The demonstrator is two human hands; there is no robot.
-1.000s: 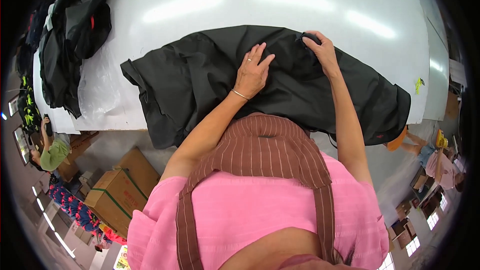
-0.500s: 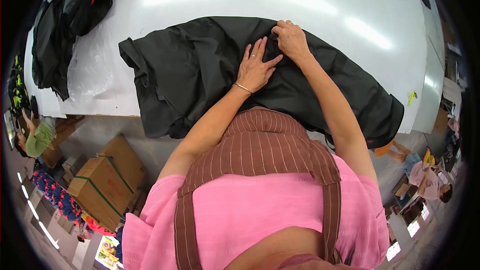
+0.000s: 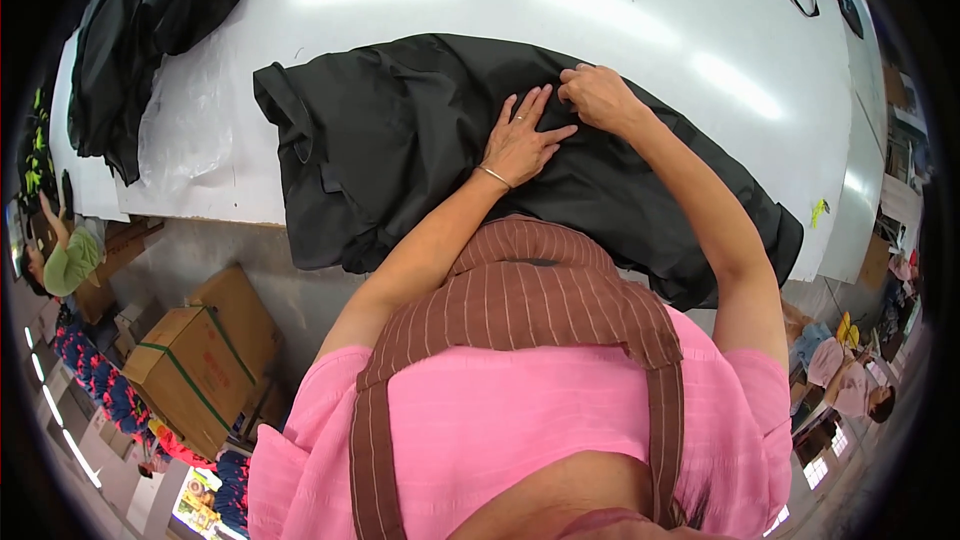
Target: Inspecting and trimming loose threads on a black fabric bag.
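Left hand (image 3: 517, 148) lies splayed on the black cloth (image 3: 370, 130), right hand (image 3: 598, 98) curls over it, pinching or not I can't tell, and a sideways tug could bunch it.

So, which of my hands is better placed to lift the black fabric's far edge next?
Probably your right hand: it is by the far edge of the black fabric, fingers curled. Your left hand lies spread on the fabric, nearer your body.

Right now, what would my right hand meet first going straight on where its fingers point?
Probably your left hand, spread close by on the black cloth, though depth is hard to judge.
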